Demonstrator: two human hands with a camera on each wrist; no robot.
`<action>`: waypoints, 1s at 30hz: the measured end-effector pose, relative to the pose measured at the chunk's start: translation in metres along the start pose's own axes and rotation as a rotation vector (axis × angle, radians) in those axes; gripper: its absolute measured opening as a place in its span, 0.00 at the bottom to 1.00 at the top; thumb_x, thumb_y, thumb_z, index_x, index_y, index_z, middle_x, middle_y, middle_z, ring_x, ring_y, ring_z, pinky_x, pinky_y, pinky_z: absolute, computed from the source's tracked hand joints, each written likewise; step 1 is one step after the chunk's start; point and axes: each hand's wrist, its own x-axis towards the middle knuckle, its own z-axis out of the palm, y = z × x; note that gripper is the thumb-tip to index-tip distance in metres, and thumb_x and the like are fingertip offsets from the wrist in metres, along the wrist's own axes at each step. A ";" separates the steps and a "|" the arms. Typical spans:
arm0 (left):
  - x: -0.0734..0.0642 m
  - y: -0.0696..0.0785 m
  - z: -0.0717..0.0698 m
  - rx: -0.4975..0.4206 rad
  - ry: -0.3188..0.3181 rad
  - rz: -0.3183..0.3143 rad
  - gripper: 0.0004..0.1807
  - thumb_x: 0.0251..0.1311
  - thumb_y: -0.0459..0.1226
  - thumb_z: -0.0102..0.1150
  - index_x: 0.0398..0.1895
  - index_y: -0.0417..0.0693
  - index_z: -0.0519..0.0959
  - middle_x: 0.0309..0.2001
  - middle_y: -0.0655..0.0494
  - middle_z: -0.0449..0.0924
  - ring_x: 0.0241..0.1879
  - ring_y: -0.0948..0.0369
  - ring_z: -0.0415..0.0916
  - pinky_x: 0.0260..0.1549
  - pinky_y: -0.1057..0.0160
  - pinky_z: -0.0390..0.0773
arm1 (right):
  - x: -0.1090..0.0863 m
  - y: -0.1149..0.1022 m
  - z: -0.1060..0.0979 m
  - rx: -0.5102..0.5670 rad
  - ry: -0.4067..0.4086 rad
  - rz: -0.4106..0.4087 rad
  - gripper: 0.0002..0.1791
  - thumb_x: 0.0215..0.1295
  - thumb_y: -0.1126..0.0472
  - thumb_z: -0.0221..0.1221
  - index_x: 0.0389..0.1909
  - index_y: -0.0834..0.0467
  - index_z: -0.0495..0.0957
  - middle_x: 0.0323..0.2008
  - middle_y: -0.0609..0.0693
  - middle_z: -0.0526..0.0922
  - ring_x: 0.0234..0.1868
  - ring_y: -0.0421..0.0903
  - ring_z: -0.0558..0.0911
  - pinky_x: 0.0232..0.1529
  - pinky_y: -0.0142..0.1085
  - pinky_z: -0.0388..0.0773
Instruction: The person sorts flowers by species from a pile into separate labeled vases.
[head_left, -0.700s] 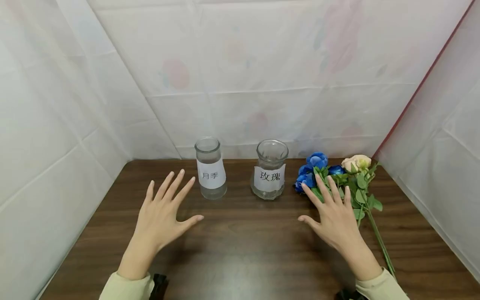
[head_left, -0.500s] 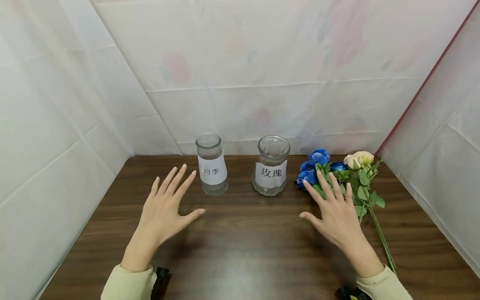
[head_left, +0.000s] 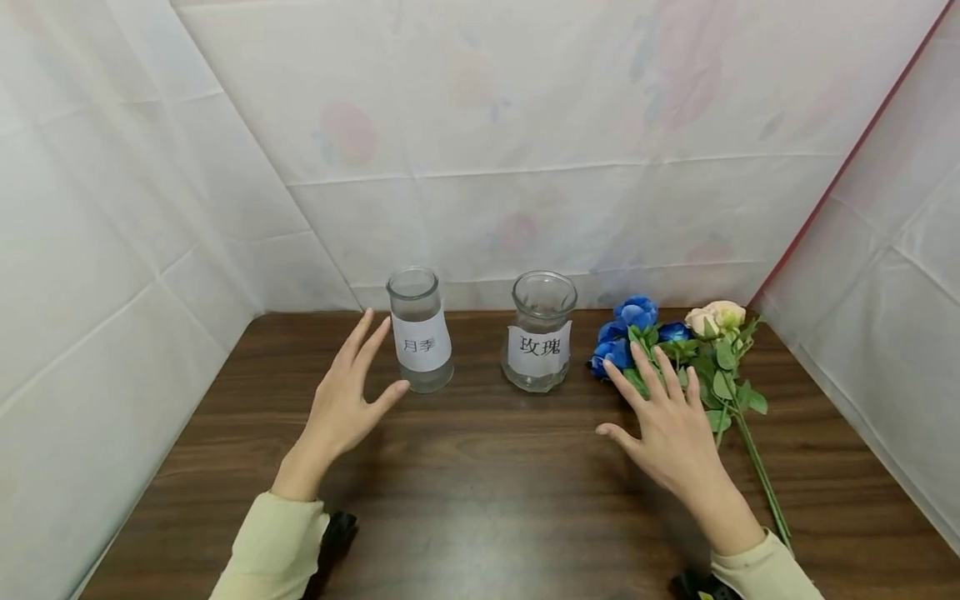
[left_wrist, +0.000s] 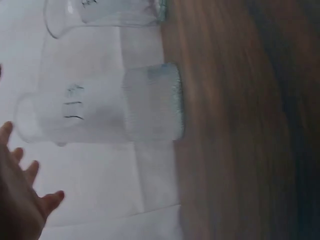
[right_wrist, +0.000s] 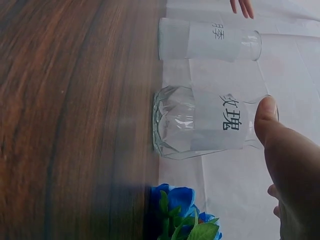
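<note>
Two glass vases stand upright toward the back of a dark wooden table [head_left: 480, 467]. The left one is a plain cylinder vase [head_left: 422, 343] with a white paper label; the right one is a faceted vase [head_left: 537, 350] with a flared rim and its own label. My left hand [head_left: 343, 408], fingers extended and thumb apart, hovers just left of the cylinder vase. On the right my right hand [head_left: 671, 433] is spread in front of the blue flowers [head_left: 622, 337], partly covering their leaves. I see no object held in either hand.
Cream flowers [head_left: 716, 321] lie beside the blue ones, their long green stems [head_left: 765, 483] running toward the table's front right. White cloth [head_left: 480, 217] walls off the back and both sides of the table.
My left hand has moved forward and right, closer to the cylinder vase, and turned slightly onto its side. The right hand stays almost where it was.
</note>
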 end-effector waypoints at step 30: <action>0.053 -0.038 0.053 -0.890 -0.035 -0.242 0.31 0.79 0.45 0.33 0.80 0.50 0.45 0.76 0.44 0.48 0.74 0.47 0.44 0.71 0.40 0.43 | 0.000 -0.003 0.006 0.113 -0.025 -0.003 0.52 0.55 0.40 0.70 0.78 0.42 0.53 0.78 0.52 0.47 0.77 0.58 0.47 0.69 0.67 0.45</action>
